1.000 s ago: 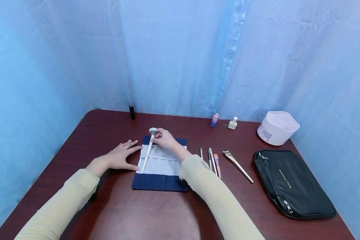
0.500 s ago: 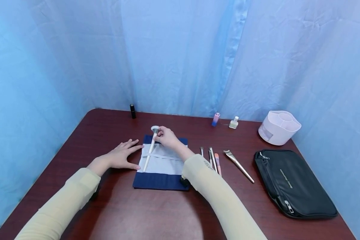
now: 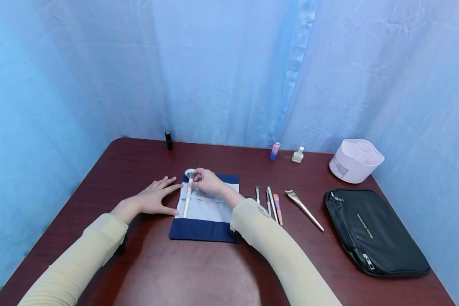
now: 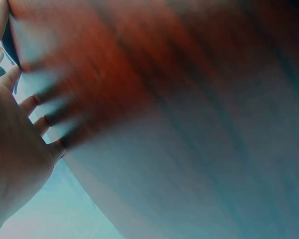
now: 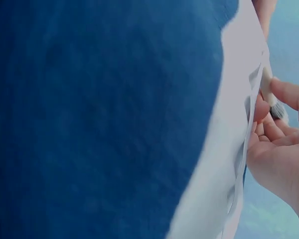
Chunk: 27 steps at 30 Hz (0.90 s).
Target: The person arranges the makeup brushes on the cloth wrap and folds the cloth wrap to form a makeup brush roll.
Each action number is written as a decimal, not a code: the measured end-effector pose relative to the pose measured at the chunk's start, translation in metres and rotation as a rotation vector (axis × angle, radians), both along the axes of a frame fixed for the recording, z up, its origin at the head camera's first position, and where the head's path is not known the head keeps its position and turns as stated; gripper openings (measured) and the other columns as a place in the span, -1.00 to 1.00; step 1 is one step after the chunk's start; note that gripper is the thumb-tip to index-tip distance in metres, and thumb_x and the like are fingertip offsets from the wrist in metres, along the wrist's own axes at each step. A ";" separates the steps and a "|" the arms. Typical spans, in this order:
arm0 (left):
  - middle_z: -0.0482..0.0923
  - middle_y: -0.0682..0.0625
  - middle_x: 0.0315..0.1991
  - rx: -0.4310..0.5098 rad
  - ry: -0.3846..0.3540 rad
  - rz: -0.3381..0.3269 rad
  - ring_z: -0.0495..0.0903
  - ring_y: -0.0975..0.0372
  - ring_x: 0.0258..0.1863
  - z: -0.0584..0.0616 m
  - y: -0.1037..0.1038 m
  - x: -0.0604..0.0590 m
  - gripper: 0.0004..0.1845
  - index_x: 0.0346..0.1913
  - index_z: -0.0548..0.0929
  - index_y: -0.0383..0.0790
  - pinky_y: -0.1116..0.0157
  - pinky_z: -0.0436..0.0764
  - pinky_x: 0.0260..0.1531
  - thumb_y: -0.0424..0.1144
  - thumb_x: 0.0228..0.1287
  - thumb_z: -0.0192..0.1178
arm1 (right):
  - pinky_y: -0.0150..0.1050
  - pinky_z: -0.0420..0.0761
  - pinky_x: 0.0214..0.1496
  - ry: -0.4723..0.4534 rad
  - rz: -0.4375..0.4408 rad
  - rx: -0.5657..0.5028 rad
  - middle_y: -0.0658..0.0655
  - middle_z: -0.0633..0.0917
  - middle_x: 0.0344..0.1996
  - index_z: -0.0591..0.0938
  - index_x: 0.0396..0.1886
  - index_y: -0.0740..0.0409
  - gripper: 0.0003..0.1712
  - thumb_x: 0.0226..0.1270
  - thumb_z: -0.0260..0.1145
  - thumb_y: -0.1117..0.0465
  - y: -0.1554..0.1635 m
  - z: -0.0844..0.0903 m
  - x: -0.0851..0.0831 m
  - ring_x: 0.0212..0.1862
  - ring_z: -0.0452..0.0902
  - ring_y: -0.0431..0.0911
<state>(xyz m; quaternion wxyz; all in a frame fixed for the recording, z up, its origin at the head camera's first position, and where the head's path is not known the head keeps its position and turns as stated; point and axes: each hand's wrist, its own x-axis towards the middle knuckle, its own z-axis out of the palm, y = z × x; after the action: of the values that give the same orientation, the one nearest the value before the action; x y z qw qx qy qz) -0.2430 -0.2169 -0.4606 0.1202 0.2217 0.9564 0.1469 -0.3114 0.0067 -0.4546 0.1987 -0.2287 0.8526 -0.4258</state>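
Note:
My right hand [image 3: 209, 182] pinches a white-handled makeup brush [image 3: 187, 206] just below its bristles. The brush lies along the left side of an unrolled brush roll [image 3: 204, 230], navy with a pale inside, its handle end near the navy flap. A thin pale strap [image 3: 210, 200] crosses the roll and meets the handle. In the right wrist view, thumb and index finger hold the brush [image 5: 277, 110] beyond the strap. My left hand [image 3: 153, 199] lies with fingers spread, thumb and index fingertip at the roll's left edge. The left wrist view shows that hand [image 4: 20, 144] flat on the table.
Several makeup brushes [image 3: 278, 210] lie right of the roll, with a gold-handled brush [image 3: 306, 211] beyond. A black zipped case [image 3: 378, 233] and a pale pink organizer [image 3: 355, 163] stand far right. Small bottles [image 3: 297, 155] and a black tube [image 3: 168, 141] line the back edge.
My right hand has moved slightly left and down toward the roll. The brush head has lowered with it, and the brush stands more upright in view. My left hand stays in place.

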 end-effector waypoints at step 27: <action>-0.12 -0.17 0.50 -0.011 -0.005 0.010 -0.20 -0.15 0.46 -0.002 0.000 -0.001 0.06 0.47 0.12 0.03 -0.21 -0.15 0.34 0.45 -0.07 0.19 | -0.30 0.57 -0.30 0.042 0.072 0.045 0.00 0.62 -0.20 0.52 0.16 0.12 -0.51 0.25 0.34 0.11 0.020 0.012 0.003 -0.24 0.57 -0.16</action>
<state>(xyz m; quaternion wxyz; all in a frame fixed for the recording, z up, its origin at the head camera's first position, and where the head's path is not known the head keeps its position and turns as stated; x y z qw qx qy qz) -0.2438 -0.2169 -0.4630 0.1229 0.2158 0.9581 0.1427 -0.3080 0.0265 -0.4422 0.2008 -0.2636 0.8571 -0.3943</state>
